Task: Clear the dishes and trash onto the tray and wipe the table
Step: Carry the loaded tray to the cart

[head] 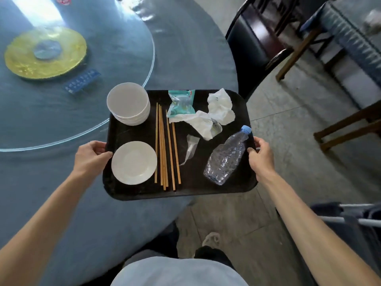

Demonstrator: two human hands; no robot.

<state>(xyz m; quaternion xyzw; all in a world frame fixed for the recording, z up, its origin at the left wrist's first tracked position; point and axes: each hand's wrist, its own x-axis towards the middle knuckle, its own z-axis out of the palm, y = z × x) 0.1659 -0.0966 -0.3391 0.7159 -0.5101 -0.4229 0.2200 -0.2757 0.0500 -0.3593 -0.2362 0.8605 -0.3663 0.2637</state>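
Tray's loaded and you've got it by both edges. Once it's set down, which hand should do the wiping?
Probably left. The left hand grips the tray edge over the table, so the tabletop lies on its side. The right hand holds the edge that hangs past the table, over the floor. No cloth is visible.

Left hand point(90, 155) and right hand point(260, 154) gripping black tray point(191, 188) edges, bowls point(128, 104), plate point(134, 163), chopsticks point(166, 149), crushed bottle point(225, 157) aboard

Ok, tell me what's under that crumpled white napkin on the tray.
The crumpled white napkin lies partly over a teal wrapper and a clear plastic piece on the black tray. Anything else beneath it is covered.
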